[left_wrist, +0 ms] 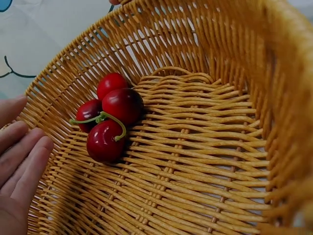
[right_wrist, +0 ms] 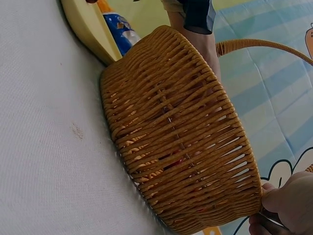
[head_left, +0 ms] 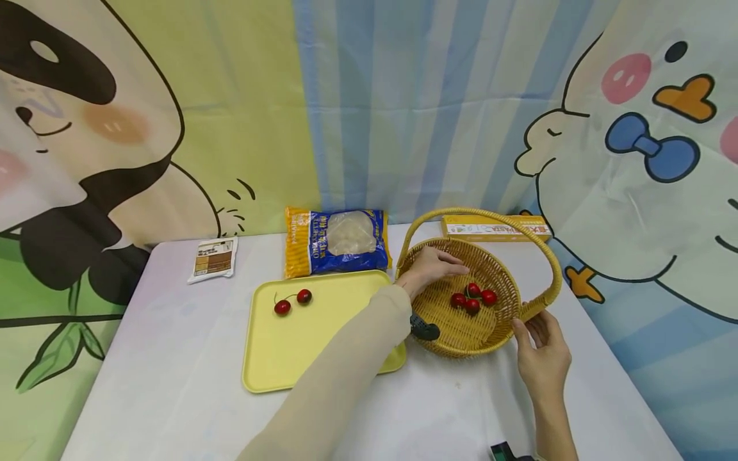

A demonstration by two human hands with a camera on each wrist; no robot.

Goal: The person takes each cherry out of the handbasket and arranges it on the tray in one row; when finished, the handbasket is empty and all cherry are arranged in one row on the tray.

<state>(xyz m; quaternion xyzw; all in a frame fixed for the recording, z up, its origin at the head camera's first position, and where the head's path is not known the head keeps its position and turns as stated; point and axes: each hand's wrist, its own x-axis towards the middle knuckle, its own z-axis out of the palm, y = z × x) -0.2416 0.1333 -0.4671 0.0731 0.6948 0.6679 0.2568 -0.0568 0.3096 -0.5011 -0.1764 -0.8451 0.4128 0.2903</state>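
Note:
A round wicker basket (head_left: 426, 339) with a tall arched handle stands on the table. Several red cherries (left_wrist: 110, 142) lie clustered on its woven floor, some with green stems. My left hand (head_left: 434, 266) reaches in over the basket's left rim, its fingers extended and holding nothing; in the left wrist view those fingers (left_wrist: 32, 169) appear beside the cherries without touching them. At the right side, my right hand (head_left: 544, 352) grips the basket's rim near the handle's base, thumb outside. The right wrist view shows this hand (right_wrist: 291, 203) pinching the rim.
Left of the basket lies a yellow tray (head_left: 271, 371) with two joined cherries (head_left: 282, 307). Behind the tray is a blue and orange food bag (head_left: 348, 240). A yellow pasta box (head_left: 496, 228) lies behind the basket, and a small white-brown packet (head_left: 213, 259) at the far left.

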